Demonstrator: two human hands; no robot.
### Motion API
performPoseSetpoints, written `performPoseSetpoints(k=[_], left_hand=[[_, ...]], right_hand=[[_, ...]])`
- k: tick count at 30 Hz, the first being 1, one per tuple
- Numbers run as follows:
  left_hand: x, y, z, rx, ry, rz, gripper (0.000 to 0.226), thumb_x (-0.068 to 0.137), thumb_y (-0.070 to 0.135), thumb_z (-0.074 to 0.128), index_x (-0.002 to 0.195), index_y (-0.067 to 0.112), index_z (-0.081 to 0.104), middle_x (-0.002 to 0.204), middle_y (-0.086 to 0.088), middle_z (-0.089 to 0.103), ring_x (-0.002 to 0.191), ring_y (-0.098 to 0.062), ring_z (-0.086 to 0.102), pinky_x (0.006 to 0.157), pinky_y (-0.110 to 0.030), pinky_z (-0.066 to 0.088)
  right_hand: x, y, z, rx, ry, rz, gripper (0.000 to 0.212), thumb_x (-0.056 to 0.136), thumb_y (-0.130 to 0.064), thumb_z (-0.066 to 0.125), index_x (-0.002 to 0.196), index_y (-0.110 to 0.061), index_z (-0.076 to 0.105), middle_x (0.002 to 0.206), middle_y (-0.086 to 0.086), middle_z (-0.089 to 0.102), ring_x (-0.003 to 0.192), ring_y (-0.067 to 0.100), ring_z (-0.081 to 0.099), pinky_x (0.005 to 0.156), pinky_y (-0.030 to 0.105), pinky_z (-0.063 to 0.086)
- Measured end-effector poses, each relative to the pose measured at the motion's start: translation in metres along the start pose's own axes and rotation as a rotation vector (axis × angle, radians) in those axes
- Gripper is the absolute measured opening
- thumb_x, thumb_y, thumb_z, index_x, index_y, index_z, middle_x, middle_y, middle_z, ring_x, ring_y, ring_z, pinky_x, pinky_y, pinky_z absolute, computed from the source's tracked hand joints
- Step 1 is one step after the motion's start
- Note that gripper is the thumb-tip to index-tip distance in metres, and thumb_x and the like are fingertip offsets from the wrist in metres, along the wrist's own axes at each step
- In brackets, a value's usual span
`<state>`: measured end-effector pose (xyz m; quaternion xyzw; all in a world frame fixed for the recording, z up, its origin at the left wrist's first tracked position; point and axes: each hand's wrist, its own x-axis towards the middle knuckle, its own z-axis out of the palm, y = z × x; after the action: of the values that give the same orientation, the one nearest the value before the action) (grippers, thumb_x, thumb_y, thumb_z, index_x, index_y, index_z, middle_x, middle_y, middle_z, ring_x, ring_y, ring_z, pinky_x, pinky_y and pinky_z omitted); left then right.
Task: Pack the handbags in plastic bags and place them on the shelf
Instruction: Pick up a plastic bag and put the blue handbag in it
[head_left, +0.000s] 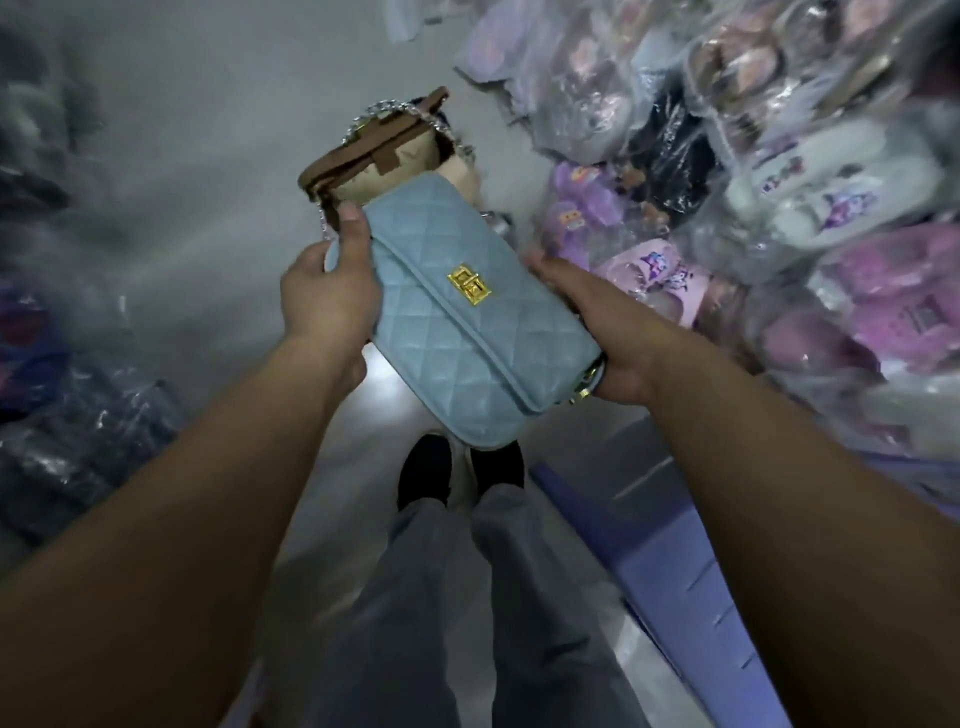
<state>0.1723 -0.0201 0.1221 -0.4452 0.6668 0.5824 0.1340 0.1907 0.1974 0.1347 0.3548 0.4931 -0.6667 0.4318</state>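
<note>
Two handbags are in view. The blue handbag (447, 353) is a flat, soft rectangle of diamond-quilted, faintly glossy material with piped edges and one gold metal turn clasp (467, 285) centred on its flap. It is held between the two hands, flap face up toward the camera. Its long axis runs diagonally from the left hand's far side to the right hand's near side; the flap fold lies toward the right hand. The left hand (330, 296) grips the far short end, thumb curled over the quilted face, fingers hidden underneath. The right hand (597, 332) clasps the fold edge near the opposite end, fingers mostly hidden behind the bag. The brown handbag (374, 150), smooth-trimmed with beige panels and a silver link chain (395, 111), sits just beyond the left hand. Plastic-wrapped plush slippers (779, 156) are stacked beyond the right hand.
</note>
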Motion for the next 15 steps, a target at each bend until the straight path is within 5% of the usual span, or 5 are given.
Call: performPoseSetpoints(k=[2,5,7,10,15], left_hand=[[-0.012,-0.001,0.021,-0.022,0.005,0.047,0.046,0.089,0.067,0.055,0.079,0.024,0.066,0.097,0.000,0.075,0.094,-0.019,0.073,0.083,-0.040,0.062],[-0.031,-0.005,0.057,-0.020,-0.040,0.124,0.044,0.098,0.057,0.049,0.100,0.017,0.068,0.108,0.001,0.073,0.100,-0.015,0.068,0.097,-0.035,0.055],[-0.041,-0.005,0.079,-0.095,-0.036,0.133,0.037,0.103,0.046,0.048,0.100,0.011,0.060,0.108,-0.001,0.070,0.093,-0.011,0.061,0.088,-0.027,0.051],[-0.055,-0.012,0.101,-0.081,-0.050,0.059,0.027,0.099,0.042,0.052,0.091,0.018,0.060,0.096,0.004,0.067,0.089,-0.016,0.061,0.085,-0.037,0.052],[-0.097,-0.049,0.126,0.084,-0.349,-0.020,0.013,0.085,0.025,0.043,0.085,0.019,0.054,0.099,-0.008,0.052,0.089,-0.020,0.053,0.083,-0.037,0.045]], right_hand=[[-0.010,0.000,-0.019,0.074,0.081,0.082,0.072,0.081,-0.073,0.064,0.124,-0.015,0.070,0.117,0.011,0.074,0.101,0.032,0.074,0.083,0.049,0.060],[-0.029,0.008,-0.055,0.194,0.169,0.102,0.083,0.069,-0.077,0.070,0.128,-0.019,0.065,0.122,0.012,0.072,0.098,0.038,0.074,0.085,0.058,0.056],[-0.043,0.020,-0.074,0.257,0.206,0.010,0.072,0.067,-0.070,0.075,0.119,-0.020,0.071,0.124,0.011,0.071,0.107,0.037,0.071,0.093,0.059,0.052],[-0.062,0.044,-0.094,0.411,0.256,-0.190,0.039,0.082,-0.056,0.070,0.107,-0.027,0.077,0.128,0.006,0.069,0.125,0.033,0.062,0.107,0.057,0.044],[-0.089,0.099,-0.132,0.601,0.668,-0.360,0.059,0.088,-0.033,0.070,0.130,0.005,0.056,0.128,0.028,0.063,0.118,0.046,0.062,0.099,0.068,0.047]])
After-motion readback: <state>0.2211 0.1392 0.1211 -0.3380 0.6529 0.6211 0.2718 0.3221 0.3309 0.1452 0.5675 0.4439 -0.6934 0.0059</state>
